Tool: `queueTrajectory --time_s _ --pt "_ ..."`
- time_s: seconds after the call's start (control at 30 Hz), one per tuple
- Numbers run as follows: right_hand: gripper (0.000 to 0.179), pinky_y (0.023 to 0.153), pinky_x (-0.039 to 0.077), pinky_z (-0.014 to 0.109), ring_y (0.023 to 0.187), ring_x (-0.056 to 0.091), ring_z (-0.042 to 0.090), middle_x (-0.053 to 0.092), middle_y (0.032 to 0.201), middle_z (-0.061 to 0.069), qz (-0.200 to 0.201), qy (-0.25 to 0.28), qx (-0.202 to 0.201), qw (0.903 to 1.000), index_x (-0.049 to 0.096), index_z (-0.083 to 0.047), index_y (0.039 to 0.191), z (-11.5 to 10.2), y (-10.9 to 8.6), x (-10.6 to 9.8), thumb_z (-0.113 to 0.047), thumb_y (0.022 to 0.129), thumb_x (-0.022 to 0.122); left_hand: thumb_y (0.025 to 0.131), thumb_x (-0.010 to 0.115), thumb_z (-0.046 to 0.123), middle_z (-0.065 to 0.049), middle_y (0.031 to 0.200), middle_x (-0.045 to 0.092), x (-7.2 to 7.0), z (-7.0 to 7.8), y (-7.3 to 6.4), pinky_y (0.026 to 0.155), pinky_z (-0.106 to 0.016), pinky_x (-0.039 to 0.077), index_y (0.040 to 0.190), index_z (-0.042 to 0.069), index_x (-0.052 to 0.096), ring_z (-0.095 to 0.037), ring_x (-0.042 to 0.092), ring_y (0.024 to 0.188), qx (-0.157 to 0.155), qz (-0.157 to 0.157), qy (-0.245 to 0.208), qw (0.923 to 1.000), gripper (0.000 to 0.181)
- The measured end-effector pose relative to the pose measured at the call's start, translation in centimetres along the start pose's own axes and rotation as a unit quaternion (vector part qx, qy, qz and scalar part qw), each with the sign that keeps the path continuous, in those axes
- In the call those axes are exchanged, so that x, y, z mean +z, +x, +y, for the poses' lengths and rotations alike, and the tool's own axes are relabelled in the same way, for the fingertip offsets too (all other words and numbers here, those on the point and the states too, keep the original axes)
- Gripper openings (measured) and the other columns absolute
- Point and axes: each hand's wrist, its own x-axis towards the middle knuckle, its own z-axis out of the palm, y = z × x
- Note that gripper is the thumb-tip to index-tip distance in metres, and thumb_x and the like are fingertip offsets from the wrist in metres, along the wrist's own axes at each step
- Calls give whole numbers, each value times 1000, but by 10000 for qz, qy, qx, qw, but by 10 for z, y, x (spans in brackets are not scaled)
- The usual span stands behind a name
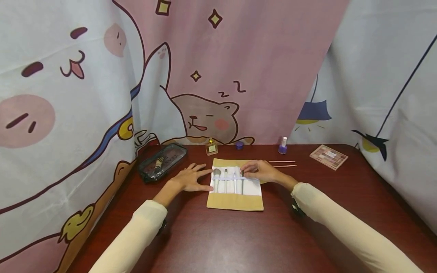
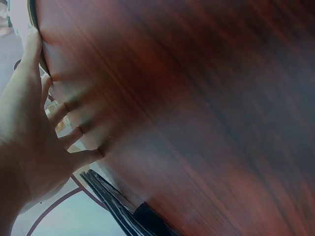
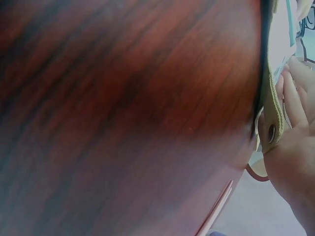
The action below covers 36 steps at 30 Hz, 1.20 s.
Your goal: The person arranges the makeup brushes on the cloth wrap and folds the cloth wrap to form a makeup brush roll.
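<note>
A tan cloth brush roll (image 1: 235, 202) with a white lining lies unfolded on the table. Under its elastic band stand a fluffy makeup brush (image 1: 216, 182), two slimmer pale ones, and a dark-handled brush (image 1: 242, 186). My right hand (image 1: 262, 171) pinches the upper part of that dark-handled brush; its tip is hidden by the fingers. With spread fingers, my left hand (image 1: 187, 179) rests at the roll's left edge, thumb and index finger touching it. In the right wrist view, a snap tab (image 3: 271, 130) of the roll shows beside the hand.
Left of the roll lies a clear black-edged pouch (image 1: 167, 161) with something inside. Behind stand a perfume bottle (image 1: 211, 147), a small purple jar (image 1: 239, 145) and purple nail polish (image 1: 283, 146). Two thin pink sticks (image 1: 286, 166) and an eyeshadow palette (image 1: 329, 157) lie to the right.
</note>
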Motion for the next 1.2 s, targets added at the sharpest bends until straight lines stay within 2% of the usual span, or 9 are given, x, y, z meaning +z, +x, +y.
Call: queueTrajectory --time_s 0.2,0.47,0.73,0.9,1.0,1.2 --pt "25 92 57 36 101 73 16 78 112 1 -39 -71 -20 10000 76 -9 120 1 -2 -1 -15 96 77 86 54 84 1 171 24 1 1 -2 115 -68 30 162 43 33 -35 22 155 -11 -41 -46 10000 90" --pt "24 91 58 39 103 74 20 78 113 7 -64 -173 -136 9997 75 -3 119 -2 -6 -8 -12 96 76 86 54 85 1 172 23 2 0 -3 115 -67 30 163 43 31 -35 21 156 -39 -47 -54 10000 90" --pt "25 96 56 48 110 73 32 76 114 16 135 -21 -79 9999 72 4 120 -3 -15 -25 -6 97 73 86 54 84 0 171 24 1 0 -4 114 -66 32 162 43 33 -35 22 156 -12 -18 -37 10000 89" --pt "27 97 54 51 110 73 32 76 114 17 231 -70 -42 9997 72 5 122 0 -23 -39 -6 97 73 86 55 84 0 171 24 0 1 -3 115 -66 31 162 43 33 -35 22 156 -5 -9 -37 10000 89" --pt "28 96 55 48 108 73 29 76 114 16 313 -149 -34 9994 72 4 122 5 -30 -48 -9 97 74 86 55 84 0 171 24 -1 1 -2 115 -67 30 162 43 33 -36 22 155 15 10 -61 10000 89" --pt "28 90 58 32 104 74 26 77 113 15 650 -272 217 9973 74 2 120 16 -43 -68 -12 95 77 87 56 83 0 171 24 -1 1 -3 115 -68 29 162 41 33 -36 21 156 44 13 -98 9999 89"
